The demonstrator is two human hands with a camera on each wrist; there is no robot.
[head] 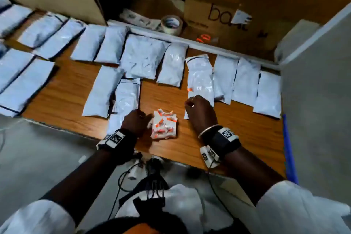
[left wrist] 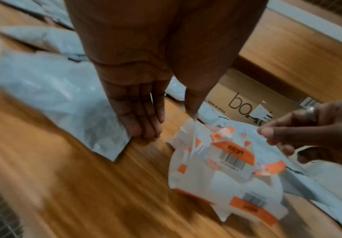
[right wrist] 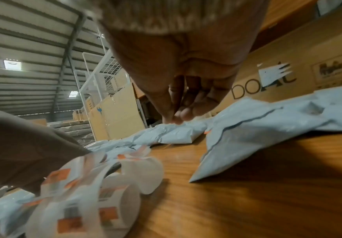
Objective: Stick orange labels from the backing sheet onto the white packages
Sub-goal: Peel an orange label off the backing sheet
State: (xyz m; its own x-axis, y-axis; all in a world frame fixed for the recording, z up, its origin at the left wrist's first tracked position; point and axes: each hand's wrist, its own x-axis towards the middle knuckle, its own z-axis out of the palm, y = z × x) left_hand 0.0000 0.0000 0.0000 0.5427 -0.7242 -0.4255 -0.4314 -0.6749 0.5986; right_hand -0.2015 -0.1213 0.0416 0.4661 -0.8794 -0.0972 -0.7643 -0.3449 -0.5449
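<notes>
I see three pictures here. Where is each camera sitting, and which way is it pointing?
Head: worn on the head, looking down at the wooden table, white packages and label sheet; both forearms, left hand and right hand show.
Left wrist: looks along the left hand, fingers flat on a package; the right hand shows too.
Right wrist: sits low, looks along the right hand toward the cardboard box.
Shared: all three show the label sheet and the box.
</notes>
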